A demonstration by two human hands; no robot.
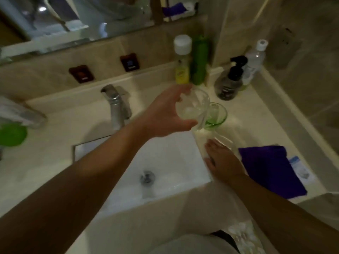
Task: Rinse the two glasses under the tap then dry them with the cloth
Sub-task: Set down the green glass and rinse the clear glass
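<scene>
Clear glass [192, 105], centre frame, tilted, gripped in curled left hand [161, 118] above sink's [165, 162] right edge. Green glass [216, 114] upright on bench [247, 114] just right of it. Right hand [222, 160] flat, fingers straight, resting on sink rim. Purple cloth [271, 169] lies right of that hand.

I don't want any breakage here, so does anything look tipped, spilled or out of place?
Nothing is spilled or broken. The left hand holds a clear glass tilted above the counter, beside the green glass standing upright.
</scene>
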